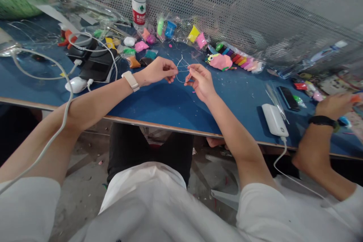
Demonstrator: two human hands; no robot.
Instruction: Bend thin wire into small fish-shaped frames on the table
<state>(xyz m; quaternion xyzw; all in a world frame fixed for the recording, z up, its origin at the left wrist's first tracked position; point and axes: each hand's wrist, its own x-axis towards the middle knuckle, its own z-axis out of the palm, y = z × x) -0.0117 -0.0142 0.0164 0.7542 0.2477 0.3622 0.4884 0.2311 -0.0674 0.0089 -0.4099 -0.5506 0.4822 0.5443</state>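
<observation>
Spreading under both grips, the blue worktop carries the clutter. A white cable crosses the left arm near the elbow and could drag. The bottle stands well beyond. Left grip and right grip each pinch, thumb to finger. A pink figure crowds the right one; packets lie beyond the left. Between the fingertips, over the worktop, hangs the looped string: probably light, bendy, quick to tangle, best taken close to a crossing.
</observation>
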